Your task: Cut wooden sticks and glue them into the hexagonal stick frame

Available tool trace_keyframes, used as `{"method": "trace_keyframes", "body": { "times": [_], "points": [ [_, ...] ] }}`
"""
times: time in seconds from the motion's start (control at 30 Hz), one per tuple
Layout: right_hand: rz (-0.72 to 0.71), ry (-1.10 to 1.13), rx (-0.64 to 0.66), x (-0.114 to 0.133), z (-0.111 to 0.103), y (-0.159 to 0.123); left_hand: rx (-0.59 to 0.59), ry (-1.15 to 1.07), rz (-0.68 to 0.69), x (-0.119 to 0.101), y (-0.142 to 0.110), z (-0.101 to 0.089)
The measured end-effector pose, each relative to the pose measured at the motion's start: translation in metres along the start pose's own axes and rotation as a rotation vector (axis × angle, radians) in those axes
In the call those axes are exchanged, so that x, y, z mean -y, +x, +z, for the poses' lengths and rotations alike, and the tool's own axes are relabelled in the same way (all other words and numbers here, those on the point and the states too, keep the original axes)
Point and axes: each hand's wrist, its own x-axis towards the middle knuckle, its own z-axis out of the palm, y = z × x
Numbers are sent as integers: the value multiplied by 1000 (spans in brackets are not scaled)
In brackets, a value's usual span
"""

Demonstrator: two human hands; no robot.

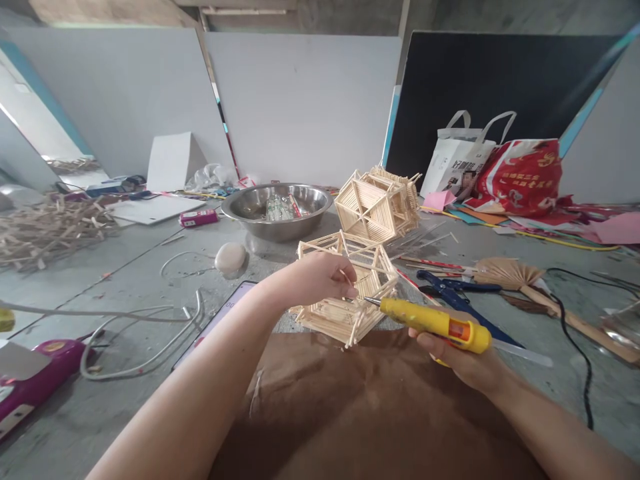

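A yellow hot glue gun [420, 319] is in my right hand [467, 363], its metal nozzle pointing left. The nozzle tip comes close to the fingertips of my left hand [323, 277]; whether they touch I cannot tell. Those left fingers are pinched together inside an open polygonal frame of thin wooden sticks [327, 325], and anything between them is too small to make out. The frame rests at the near edge of the brown cloth over my lap [340, 407]. Behind it sits a second, fuller stick structure [367, 210], tilted on the table.
A steel basin [277, 230] stands beyond the frame. Left lie a phone [235, 300], a white round object [231, 257], grey cable [150, 375] and a stick pile [45, 230]. Blue-handled pliers [447, 290], a straw-coloured brush [510, 273] and bags [525, 177] are right.
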Motion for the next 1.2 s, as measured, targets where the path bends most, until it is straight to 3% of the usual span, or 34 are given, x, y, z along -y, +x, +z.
{"method": "trace_keyframes", "body": {
  "times": [0.43, 1.2],
  "points": [
    [17, -7, 12, 1, 0, -1, -33, 5, 41, 5, 3, 5],
    [43, 20, 1, 0, 1, 1, -61, 82, -25, -1, 3, 8]
  ]
}}
